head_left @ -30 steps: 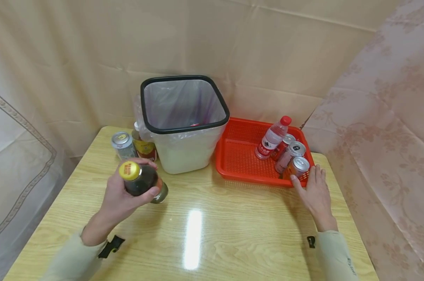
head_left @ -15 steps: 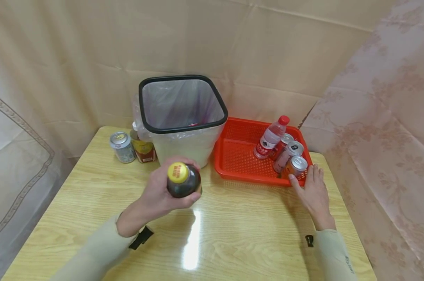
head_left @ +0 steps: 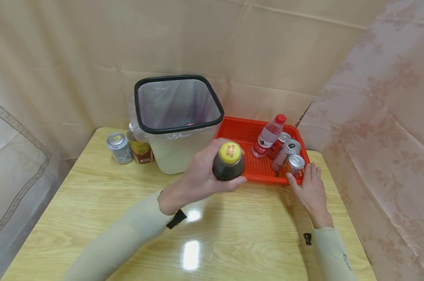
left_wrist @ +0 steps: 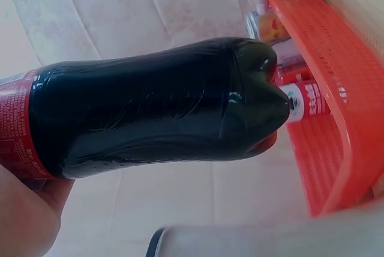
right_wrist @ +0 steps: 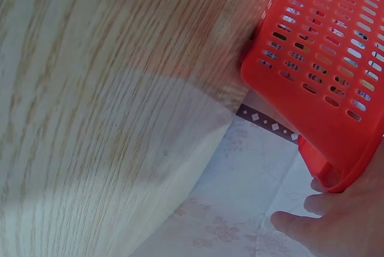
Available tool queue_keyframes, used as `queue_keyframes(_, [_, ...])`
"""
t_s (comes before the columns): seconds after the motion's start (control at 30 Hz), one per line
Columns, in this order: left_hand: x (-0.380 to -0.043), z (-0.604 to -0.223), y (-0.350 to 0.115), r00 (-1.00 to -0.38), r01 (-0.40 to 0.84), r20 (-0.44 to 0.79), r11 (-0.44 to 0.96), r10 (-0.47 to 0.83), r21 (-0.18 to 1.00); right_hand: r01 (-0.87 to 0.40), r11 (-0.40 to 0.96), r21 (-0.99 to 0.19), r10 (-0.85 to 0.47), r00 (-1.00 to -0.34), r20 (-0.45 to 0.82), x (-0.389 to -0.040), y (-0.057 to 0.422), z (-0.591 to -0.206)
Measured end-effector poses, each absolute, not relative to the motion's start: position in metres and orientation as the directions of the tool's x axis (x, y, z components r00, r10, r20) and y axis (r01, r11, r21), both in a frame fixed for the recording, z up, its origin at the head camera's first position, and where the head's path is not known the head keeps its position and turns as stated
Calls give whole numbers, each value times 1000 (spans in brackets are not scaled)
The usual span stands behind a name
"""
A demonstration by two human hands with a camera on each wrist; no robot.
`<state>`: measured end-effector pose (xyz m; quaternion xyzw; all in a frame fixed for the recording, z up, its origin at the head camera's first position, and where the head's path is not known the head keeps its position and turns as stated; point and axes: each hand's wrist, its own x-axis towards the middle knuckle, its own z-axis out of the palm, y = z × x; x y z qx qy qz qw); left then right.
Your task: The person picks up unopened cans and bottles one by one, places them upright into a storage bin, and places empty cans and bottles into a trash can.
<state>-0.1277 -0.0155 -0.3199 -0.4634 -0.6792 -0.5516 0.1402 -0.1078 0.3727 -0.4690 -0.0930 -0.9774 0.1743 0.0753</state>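
My left hand grips a dark cola bottle with a yellow cap, above the table just in front of the basket. In the left wrist view the bottle shows its red label and lobed base, the base pointing toward the basket. My right hand rests at the near right corner of the red plastic basket, its fingers fairly straight along the rim. Inside the basket stand a red-capped water bottle and several cans, among them an orange can beside my right thumb.
A lined bin with a black rim stands left of the basket, something red partly visible inside. Further left are a silver can and a yellow-brown bottle. Curtains hang behind the wooden table.
My left hand has carried the cola bottle rightward, from beside the silver can, past the front of the bin, to the basket. The right hand has stayed at the basket's corner.
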Motion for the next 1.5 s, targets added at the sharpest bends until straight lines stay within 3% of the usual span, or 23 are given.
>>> queue_keyframes(0.4, [-149,-323,36,-600,719,607,18,521,694,160,922,-352,212,-971,113,-109,372,-468])
queue_keyframes(0.67, [-169,-339,76,-753,558,500,11,428,830,173,922,-346,220,-970,101,-109,371,-467])
queue_keyframes(1.03, [-195,-375,122,-892,379,329,117,310,918,191,912,-362,234,-969,78,-108,373,-469])
queue_keyframes(1.5, [-216,-412,135,-948,224,161,218,276,950,204,915,-348,241,-968,66,-109,371,-465])
